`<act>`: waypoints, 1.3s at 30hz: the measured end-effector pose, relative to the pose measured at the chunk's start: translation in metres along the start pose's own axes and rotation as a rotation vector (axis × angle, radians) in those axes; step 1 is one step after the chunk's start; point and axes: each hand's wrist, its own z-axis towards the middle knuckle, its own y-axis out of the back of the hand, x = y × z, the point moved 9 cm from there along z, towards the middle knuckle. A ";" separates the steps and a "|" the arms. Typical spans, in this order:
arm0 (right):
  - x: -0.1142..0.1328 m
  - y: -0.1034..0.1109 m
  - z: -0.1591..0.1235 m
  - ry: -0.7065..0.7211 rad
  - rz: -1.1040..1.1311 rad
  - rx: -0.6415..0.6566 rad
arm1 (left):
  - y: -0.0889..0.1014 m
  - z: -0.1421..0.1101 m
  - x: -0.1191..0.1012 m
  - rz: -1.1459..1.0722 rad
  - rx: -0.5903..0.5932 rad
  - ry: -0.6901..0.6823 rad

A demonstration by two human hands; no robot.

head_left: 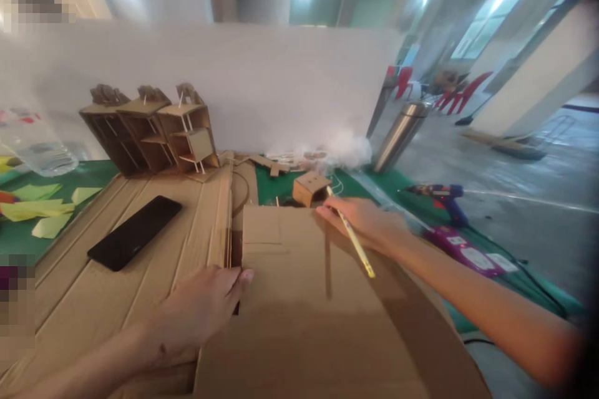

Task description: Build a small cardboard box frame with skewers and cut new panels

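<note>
A large brown cardboard sheet (290, 280) lies in front of me, with pencil lines near its far left corner. My left hand (213, 299) is closed on the sheet's left edge, thumb on top; its other fingers are partly hidden. At the far edge, my right hand (350, 218) is closed around a yellow pencil (358, 246), whose blunt end points back toward me. The fingertips of that hand touch the sheet's far edge. Just beyond them stands a small cardboard box (309, 188) with holes in its top.
A black phone (135, 230) rests on the cardboard at left, before an open-fronted cardboard model (150, 137). Yellow paper pieces (44, 209) and a plastic bottle (42, 149) are farther left. On the right are a steel flask (402, 137), a glue gun (442, 196) and a purple box (463, 252).
</note>
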 end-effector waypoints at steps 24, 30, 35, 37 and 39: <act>0.057 -0.066 -0.013 -0.386 1.186 -0.019 | 0.024 0.099 0.032 -0.064 -0.090 0.019; 0.059 -0.064 -0.015 -0.345 0.974 -0.011 | 0.023 0.100 0.034 -0.117 -0.125 -0.003; 0.062 -0.065 -0.014 -0.321 0.941 0.011 | 0.022 0.100 0.035 -0.136 -0.122 -0.005; 0.065 -0.062 -0.013 -0.302 0.917 0.015 | 0.021 0.101 0.036 -0.146 -0.121 -0.006; 0.068 -0.060 -0.012 -0.273 0.918 0.027 | 0.020 0.102 0.037 -0.155 -0.120 -0.009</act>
